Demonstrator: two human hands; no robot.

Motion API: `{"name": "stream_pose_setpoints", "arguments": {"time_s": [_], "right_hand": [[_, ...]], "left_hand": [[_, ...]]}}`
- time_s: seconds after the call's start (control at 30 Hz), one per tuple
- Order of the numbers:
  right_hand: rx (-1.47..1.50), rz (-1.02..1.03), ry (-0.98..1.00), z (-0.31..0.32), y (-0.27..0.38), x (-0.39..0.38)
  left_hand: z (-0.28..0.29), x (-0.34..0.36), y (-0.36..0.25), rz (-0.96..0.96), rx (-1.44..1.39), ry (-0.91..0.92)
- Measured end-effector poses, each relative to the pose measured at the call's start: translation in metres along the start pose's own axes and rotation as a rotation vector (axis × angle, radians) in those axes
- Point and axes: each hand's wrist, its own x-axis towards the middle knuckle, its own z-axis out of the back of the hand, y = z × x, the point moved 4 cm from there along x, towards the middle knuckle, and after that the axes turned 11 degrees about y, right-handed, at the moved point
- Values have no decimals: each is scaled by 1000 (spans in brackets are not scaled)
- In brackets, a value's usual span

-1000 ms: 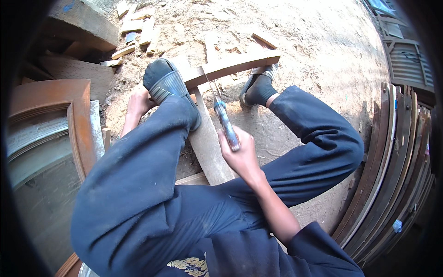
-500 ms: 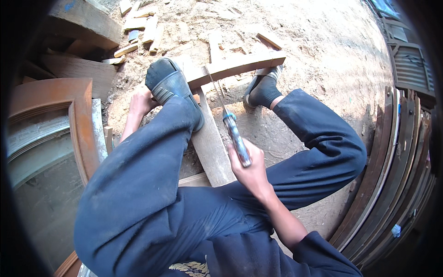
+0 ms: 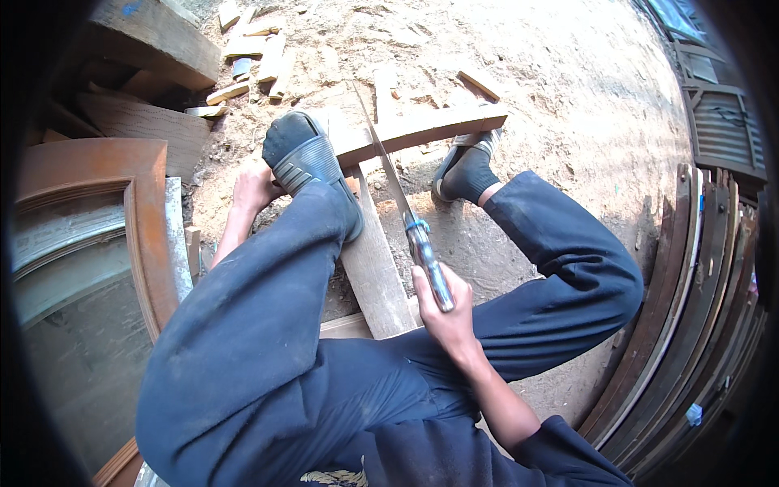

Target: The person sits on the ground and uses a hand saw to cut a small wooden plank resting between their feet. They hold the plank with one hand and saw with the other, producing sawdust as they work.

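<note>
My right hand (image 3: 448, 312) is wrapped round the dark, mottled handle of a handsaw (image 3: 393, 180). The long blade slants up and away, crossing a wooden beam (image 3: 434, 128) at a spot between my feet. Under the beam lies a grey plank (image 3: 377, 280), pointing toward me. My left foot, in a black sock and sandal (image 3: 312, 166), presses on the beam's left part; my right foot (image 3: 466, 170) is by its right end. Beside the left sandal my left hand (image 3: 256, 188) is curled, its fingertips and whatever they grip hidden behind the foot.
A brown wooden frame with a pane (image 3: 146, 235) leans at the left, below thick timbers (image 3: 158, 45). Wood offcuts (image 3: 272, 61) lie scattered on the dirt ahead. Long boards (image 3: 690, 308) are stacked along the right side, near a corrugated panel (image 3: 726, 126).
My right hand has drawn the handsaw back toward me and slightly right; more blade shows on both sides of the beam. My left hand stays beside the sandal.
</note>
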Motion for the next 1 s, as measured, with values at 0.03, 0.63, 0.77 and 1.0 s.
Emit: {"name": "stream_pose_setpoints", "arguments": {"time_s": [0.03, 0.63, 0.77, 1.0], "right_hand": [[-27, -7, -14, 1, 4, -6], [-64, 104, 4, -27, 24, 47], [-112, 101, 32, -20, 27, 37], [-92, 90, -8, -7, 23, 34]], "left_hand": [[-8, 4, 1, 26, -10, 45], [-12, 0, 22, 34, -44, 66], [-5, -2, 15, 86, 48, 96], [-19, 2, 19, 99, -71, 118]]}}
